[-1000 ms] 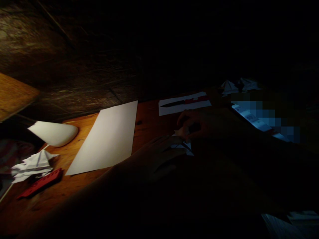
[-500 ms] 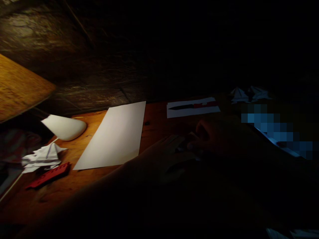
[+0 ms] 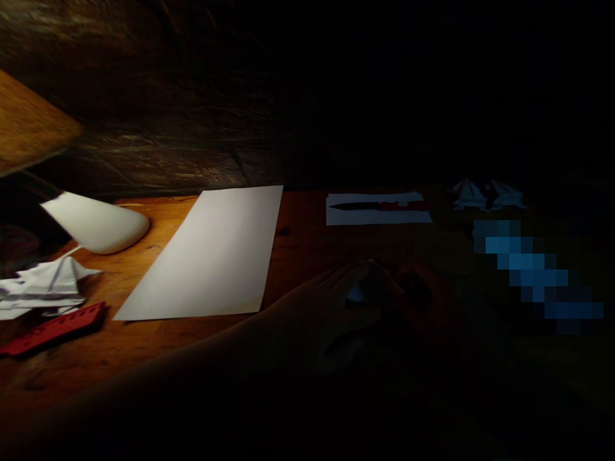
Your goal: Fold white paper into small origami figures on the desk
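Observation:
In deep shadow near the middle of the head view, my left hand (image 3: pixel 321 307) is closed on a small piece of folded paper (image 3: pixel 366 288). Beside it, my right hand (image 3: pixel 420 294) has its thumb and fingers pinched at the paper's right side. Its exact hold is hard to make out in the dark. A large white sheet of paper (image 3: pixel 211 256) lies flat to the left of my hands. Beyond them, a knife (image 3: pixel 377 205) with a red handle rests on smaller white papers (image 3: pixel 379 219).
On the left stand a white lamp base (image 3: pixel 103 224) and a lampshade (image 3: pixel 33 128). Near them are a folded paper shape (image 3: pixel 52 282) and a red ruler-like piece (image 3: pixel 57 330). Two folded paper shapes (image 3: pixel 468 194) sit far right, behind a blurred bluish screen (image 3: pixel 533 275). A dark wall (image 3: pixel 192 128) runs behind the wooden table (image 3: pixel 302 256).
My view has shifted, so things on the left sit further left. Both hands appear lower, the right one moved slightly right, and more of the folded paper shows between them.

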`<action>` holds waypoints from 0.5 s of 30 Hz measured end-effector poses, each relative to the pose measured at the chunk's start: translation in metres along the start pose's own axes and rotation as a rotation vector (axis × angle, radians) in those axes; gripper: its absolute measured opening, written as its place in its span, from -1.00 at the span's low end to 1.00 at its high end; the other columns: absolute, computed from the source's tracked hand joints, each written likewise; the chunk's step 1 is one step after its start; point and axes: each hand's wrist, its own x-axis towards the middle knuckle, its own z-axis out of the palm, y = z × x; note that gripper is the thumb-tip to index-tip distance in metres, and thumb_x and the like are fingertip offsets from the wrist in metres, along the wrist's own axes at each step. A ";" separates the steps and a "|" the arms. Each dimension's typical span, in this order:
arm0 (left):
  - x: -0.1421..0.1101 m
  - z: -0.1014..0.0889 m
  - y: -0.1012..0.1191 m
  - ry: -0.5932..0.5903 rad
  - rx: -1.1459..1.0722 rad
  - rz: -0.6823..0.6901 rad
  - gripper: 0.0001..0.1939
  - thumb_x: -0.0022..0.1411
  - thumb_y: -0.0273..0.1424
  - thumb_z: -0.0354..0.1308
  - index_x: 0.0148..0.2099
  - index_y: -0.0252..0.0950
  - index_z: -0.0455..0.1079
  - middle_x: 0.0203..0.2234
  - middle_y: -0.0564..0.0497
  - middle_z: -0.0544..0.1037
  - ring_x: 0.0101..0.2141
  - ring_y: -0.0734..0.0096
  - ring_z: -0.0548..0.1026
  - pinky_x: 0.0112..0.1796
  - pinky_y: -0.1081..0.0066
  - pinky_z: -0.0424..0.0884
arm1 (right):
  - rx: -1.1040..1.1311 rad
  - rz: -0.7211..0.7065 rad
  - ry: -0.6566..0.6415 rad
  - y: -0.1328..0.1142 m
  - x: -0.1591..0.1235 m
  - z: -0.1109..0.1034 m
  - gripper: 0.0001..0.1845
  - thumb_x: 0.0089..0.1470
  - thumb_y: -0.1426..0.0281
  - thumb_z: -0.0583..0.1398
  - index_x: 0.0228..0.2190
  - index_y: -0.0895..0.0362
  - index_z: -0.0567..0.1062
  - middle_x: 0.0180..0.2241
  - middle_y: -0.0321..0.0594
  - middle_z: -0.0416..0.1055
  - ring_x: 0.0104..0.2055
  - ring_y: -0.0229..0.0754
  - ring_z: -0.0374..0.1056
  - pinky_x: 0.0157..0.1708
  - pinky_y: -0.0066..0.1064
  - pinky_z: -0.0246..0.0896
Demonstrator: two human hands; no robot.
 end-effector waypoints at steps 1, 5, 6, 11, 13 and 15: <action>0.000 0.000 0.000 0.009 0.004 -0.005 -0.59 0.30 -0.32 0.24 0.17 -0.25 0.45 0.46 -0.32 -0.01 0.42 -0.27 0.09 0.31 -0.14 0.23 | -0.014 -0.010 0.009 -0.001 0.000 0.002 -0.79 0.27 0.16 0.16 -0.25 0.01 0.49 -0.39 -0.18 0.55 -0.38 -0.07 0.47 -0.44 -0.33 0.27; 0.002 -0.002 0.002 0.010 0.004 -0.004 -0.61 0.30 -0.29 0.23 0.15 -0.23 0.47 0.41 -0.30 0.12 0.40 -0.23 0.13 0.27 -0.13 0.28 | -0.105 -0.072 0.062 -0.007 -0.004 0.005 -0.82 0.28 0.23 0.14 -0.21 -0.01 0.52 -0.36 -0.15 0.56 -0.34 -0.04 0.46 -0.41 -0.29 0.31; 0.003 -0.003 0.002 0.006 0.003 0.002 -0.62 0.29 -0.30 0.23 0.13 -0.23 0.48 0.39 -0.29 0.16 0.38 -0.21 0.16 0.27 -0.11 0.30 | -0.129 -0.088 0.055 -0.009 -0.006 0.003 -0.82 0.28 0.26 0.13 -0.20 -0.01 0.53 -0.31 -0.14 0.57 -0.32 -0.04 0.47 -0.40 -0.29 0.31; 0.008 -0.007 0.004 0.009 0.005 0.010 -0.72 0.30 -0.35 0.19 0.04 -0.26 0.51 0.35 -0.26 0.21 0.36 -0.12 0.19 0.29 -0.05 0.28 | -0.207 -0.185 -0.011 -0.026 -0.012 -0.011 -0.80 0.30 0.38 0.11 -0.27 0.01 0.54 -0.22 -0.14 0.55 -0.26 -0.08 0.45 -0.37 -0.34 0.30; 0.008 -0.008 0.004 0.019 -0.005 0.012 -0.73 0.31 -0.35 0.19 0.04 -0.27 0.50 0.35 -0.26 0.22 0.34 -0.10 0.22 0.27 -0.05 0.30 | -0.247 -0.225 -0.003 -0.029 -0.013 -0.013 -0.79 0.29 0.40 0.11 -0.31 0.02 0.55 -0.24 -0.16 0.56 -0.29 -0.11 0.44 -0.38 -0.36 0.27; 0.008 -0.009 0.004 0.016 -0.010 0.012 -0.73 0.31 -0.33 0.21 0.03 -0.27 0.50 0.36 -0.26 0.21 0.34 -0.12 0.23 0.27 -0.08 0.31 | -0.307 -0.258 -0.006 -0.029 -0.013 -0.012 -0.81 0.27 0.42 0.13 -0.30 0.03 0.56 -0.24 -0.18 0.56 -0.32 -0.13 0.43 -0.40 -0.36 0.23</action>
